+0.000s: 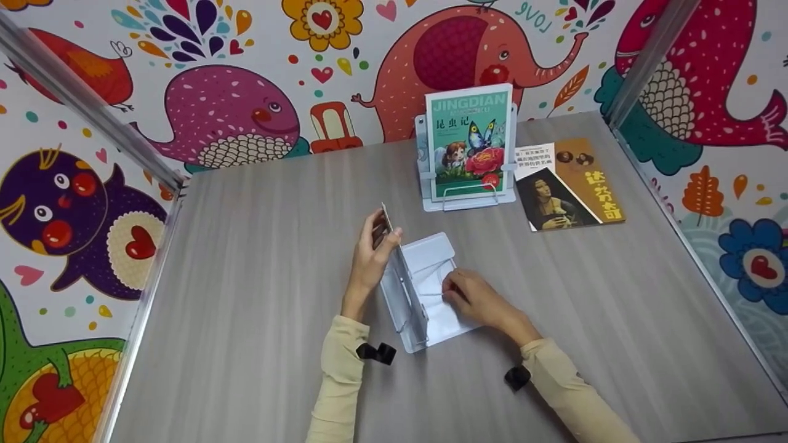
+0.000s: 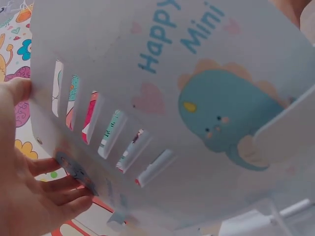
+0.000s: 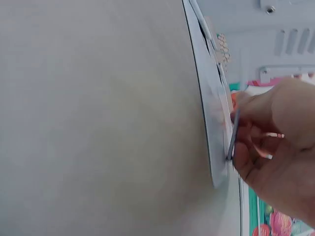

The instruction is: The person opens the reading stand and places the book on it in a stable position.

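A white folding book stand (image 1: pixel 446 326) lies on the table with its slotted back panel (image 2: pixel 113 54) raised nearly upright. Printed on that panel are a blue dinosaur and the words "Happy Mini". My left hand (image 1: pixel 368 261) holds the panel by its upper edge, thumb on one side and fingers on the other. Over the base, my right hand (image 1: pixel 480 298) pinches a thin metal wire support (image 3: pixel 234 132) between thumb and fingers. Part of that wire is hidden by the right hand.
Behind, another stand (image 1: pixel 425 175) bears an upright green book (image 1: pixel 465 154) with a butterfly cover. To its right a brown book (image 1: pixel 582 184) with a portrait lies flat. Cartoon-printed walls and metal frame edges border the grey table (image 1: pixel 246 295).
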`<state>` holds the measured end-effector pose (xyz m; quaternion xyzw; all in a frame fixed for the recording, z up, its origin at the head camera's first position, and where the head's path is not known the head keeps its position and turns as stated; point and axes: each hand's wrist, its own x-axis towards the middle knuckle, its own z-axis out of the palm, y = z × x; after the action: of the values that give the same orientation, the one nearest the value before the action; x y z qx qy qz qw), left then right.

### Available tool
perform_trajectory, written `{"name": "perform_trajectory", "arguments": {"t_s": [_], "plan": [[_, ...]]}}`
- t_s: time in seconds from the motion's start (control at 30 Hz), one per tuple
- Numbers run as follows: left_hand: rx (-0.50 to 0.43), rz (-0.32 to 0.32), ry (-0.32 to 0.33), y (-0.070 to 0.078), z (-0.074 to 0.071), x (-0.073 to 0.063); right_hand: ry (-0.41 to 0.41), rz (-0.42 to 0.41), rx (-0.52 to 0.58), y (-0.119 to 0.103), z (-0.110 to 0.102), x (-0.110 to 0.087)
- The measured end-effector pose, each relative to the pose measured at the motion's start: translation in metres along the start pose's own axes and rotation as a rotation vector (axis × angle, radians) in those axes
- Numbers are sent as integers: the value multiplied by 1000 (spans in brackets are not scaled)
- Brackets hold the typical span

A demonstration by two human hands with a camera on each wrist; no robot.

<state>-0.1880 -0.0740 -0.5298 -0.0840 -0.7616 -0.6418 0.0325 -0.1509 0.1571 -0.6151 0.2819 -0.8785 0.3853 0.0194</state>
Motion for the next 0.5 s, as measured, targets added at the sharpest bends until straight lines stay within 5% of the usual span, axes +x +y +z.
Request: {"name": "perform_trajectory", "arguments": {"t_s": [0.23,0.5], "plan": [[63,-60,16,6,13,4,41,6,147,6,-5,-6],[165,-111,48,12,33,8,51,12,188,7,-7,-9]]}}
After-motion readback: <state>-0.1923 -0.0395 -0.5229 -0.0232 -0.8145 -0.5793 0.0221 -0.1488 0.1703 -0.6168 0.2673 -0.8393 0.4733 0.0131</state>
